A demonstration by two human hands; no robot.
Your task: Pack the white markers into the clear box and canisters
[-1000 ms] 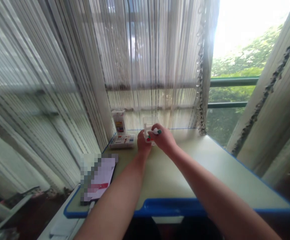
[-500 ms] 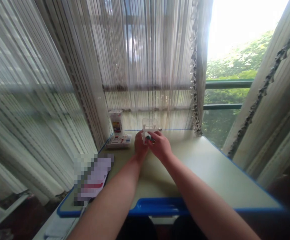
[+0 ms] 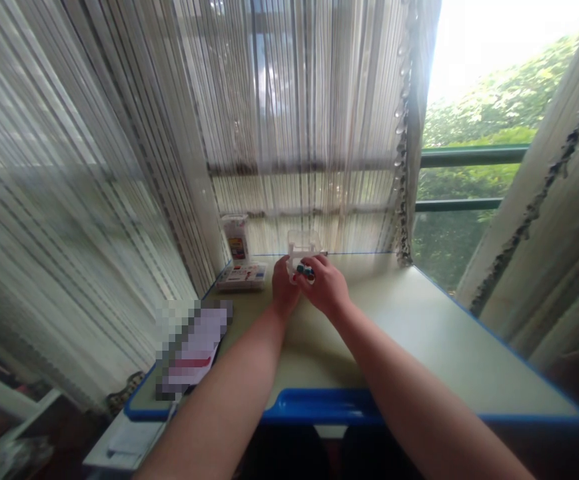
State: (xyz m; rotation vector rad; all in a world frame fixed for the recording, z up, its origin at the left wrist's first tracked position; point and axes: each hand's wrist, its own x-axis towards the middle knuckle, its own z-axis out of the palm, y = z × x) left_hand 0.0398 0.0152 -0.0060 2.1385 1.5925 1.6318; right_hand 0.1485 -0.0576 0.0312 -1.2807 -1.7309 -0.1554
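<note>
At the far middle of the table, a clear plastic box (image 3: 304, 241) stands up above my hands, its upper part see-through. My left hand (image 3: 284, 287) is closed around the box's left side; some of its fingers are hidden. My right hand (image 3: 330, 287) is at the box's near right, thumb and fingers curled around a small teal piece (image 3: 303, 269). The piece looks rounded and too small to name exactly. A bit of red shows beside it, and I cannot tell what that is.
Left of my hands lies a flat printed case (image 3: 243, 277), with an upright printed container (image 3: 236, 238) behind it. A blurred-out flat object (image 3: 194, 350) is on the table's left. The table (image 3: 419, 340) has a blue edge; curtains (image 3: 309, 133) hang behind.
My view has shifted slightly, so the scene sits a little differently in the picture. The teal piece has turned in my right fingers; my left hand stays on the box.
</note>
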